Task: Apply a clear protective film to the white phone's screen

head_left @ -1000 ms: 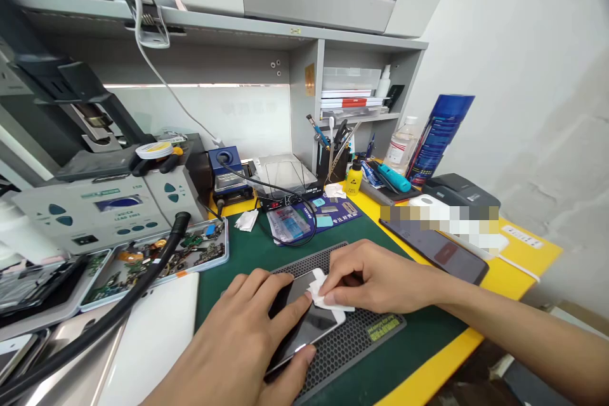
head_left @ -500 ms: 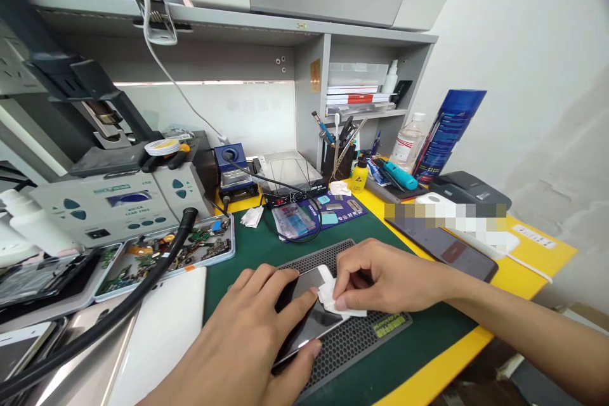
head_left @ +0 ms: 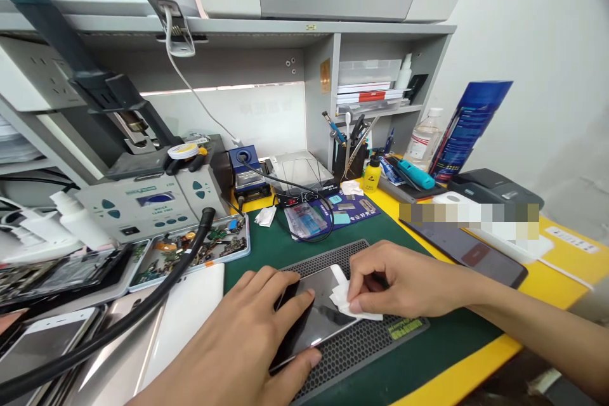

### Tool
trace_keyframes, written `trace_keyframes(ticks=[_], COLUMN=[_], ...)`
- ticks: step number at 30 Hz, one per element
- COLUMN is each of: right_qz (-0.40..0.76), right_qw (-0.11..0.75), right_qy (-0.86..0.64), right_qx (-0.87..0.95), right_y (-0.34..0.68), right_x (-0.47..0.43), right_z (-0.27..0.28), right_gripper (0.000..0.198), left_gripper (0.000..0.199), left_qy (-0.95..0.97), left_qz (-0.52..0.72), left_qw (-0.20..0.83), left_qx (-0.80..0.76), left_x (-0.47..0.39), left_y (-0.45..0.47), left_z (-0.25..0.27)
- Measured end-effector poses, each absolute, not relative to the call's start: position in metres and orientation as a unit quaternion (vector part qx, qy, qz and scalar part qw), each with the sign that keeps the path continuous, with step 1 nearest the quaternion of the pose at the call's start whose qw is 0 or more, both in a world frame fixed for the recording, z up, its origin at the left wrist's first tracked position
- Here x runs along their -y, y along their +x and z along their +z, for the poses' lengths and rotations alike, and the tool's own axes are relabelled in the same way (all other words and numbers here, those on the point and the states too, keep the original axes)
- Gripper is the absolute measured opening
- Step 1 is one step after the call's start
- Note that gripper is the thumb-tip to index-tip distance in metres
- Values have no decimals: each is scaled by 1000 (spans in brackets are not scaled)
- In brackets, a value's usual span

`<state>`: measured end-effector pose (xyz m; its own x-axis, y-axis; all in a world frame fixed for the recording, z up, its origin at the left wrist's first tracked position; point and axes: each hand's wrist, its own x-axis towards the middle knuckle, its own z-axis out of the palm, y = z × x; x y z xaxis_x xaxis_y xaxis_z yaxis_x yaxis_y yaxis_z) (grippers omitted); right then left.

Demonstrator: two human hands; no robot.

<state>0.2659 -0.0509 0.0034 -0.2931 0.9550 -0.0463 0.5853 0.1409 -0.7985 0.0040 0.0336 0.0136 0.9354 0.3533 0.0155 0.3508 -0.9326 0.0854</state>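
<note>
A dark-screened smartphone (head_left: pixel 316 317) with a white end lies on a black honeycomb-patterned pad (head_left: pixel 349 346), over a green work mat (head_left: pixel 404 368). My left hand (head_left: pixel 247 336) grips its near part, with fingers on the glass and far edge and the thumb at the near edge. My right hand (head_left: pixel 397 279) pinches a crumpled white tissue (head_left: pixel 341 299) between thumb and fingers. The tissue rests against the phone's white right end and partly covers it. My left palm and wrist hide the phone's lower left corner.
To the left are a tray of circuit boards (head_left: pixel 233 247), a thick black hose (head_left: pixel 188 273) and several phones and back covers. A yellow bottle (head_left: pixel 372 176), a pen holder (head_left: pixel 349 158) and a soldering stand (head_left: pixel 245 171) stand behind. A larger dark phone (head_left: pixel 461 247) lies right.
The view has turned left, so the scene sits further right. My left fingers are slightly farther from the phone's white end. The right hand keeps the tissue at that end.
</note>
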Motion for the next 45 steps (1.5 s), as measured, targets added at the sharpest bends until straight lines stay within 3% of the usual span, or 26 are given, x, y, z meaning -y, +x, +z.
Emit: trace_keyframes(ticks=[8, 29, 38, 45], right_qz=[368, 380, 277, 203], right_qw=[240, 210, 168, 128], right_qy=[-554, -565, -567, -546], right_qx=[707, 702, 757, 803], right_y=[266, 271, 253, 225], right_x=[50, 58, 69, 66], right_z=[3, 8, 11, 14], right_gripper=[22, 27, 25, 21], left_gripper=[55, 42, 37, 35], left_qy=[962, 960, 957, 963], left_qz=[-36, 37, 84, 35], left_qw=[50, 79, 123, 98], left_qx=[-268, -266, -250, -248], left_x=[-44, -44, -47, -46], left_y=[-27, -54, -51, -48], left_z=[25, 14, 16, 24])
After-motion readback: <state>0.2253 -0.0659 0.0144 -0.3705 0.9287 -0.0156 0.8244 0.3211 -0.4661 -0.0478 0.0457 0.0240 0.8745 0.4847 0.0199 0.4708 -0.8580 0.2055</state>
